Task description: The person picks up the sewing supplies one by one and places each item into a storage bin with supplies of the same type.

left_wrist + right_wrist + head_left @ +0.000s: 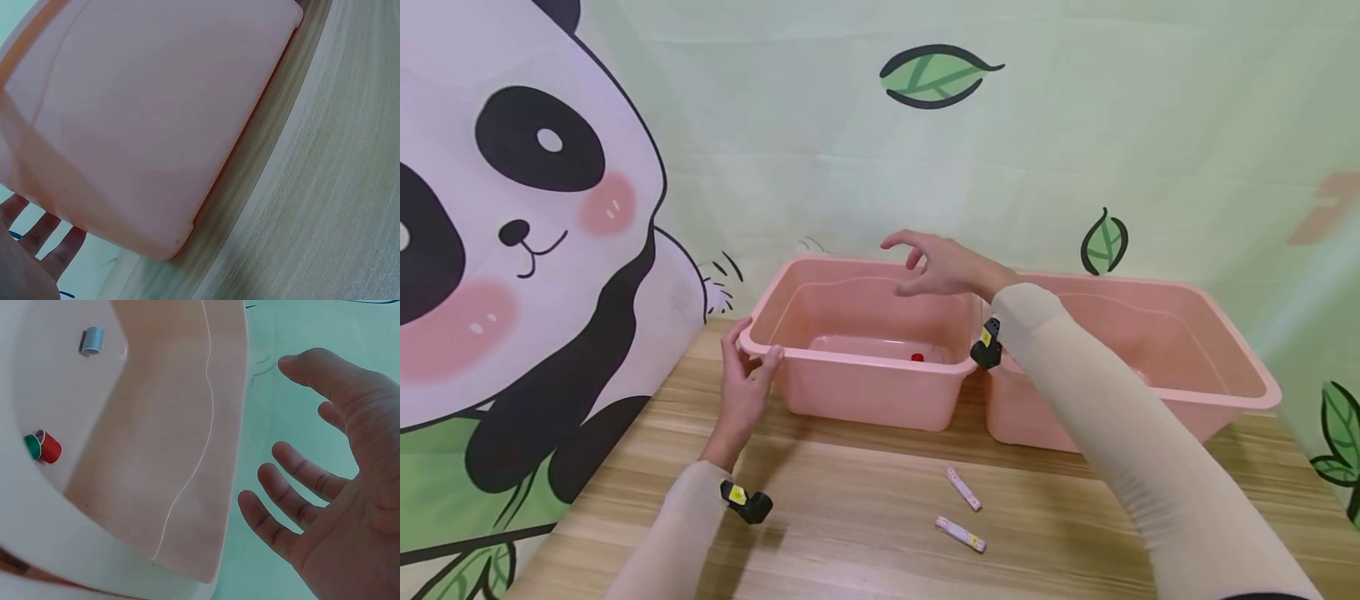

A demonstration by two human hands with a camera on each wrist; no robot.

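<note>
Two pink plastic bins stand side by side on a wooden table. My left hand (747, 387) grips the front left corner of the left bin (868, 392), thumb at the front rim and fingers round the left side; in the left wrist view the fingers (47, 234) lie against the bin wall. My right hand (943, 265) hovers above the back of that bin, fingers spread and holding nothing. On the bin's floor the right wrist view shows a small blue cylinder (93, 340), and a red cylinder (50, 448) beside a green one (32, 447).
The right bin (1217, 342) stands close beside the left one, partly behind my right sleeve. Two short pink-and-white strips (962, 489) lie on the table (835, 508) in front of the bins. Behind hangs a cloth (775, 100) printed with a panda and leaves.
</note>
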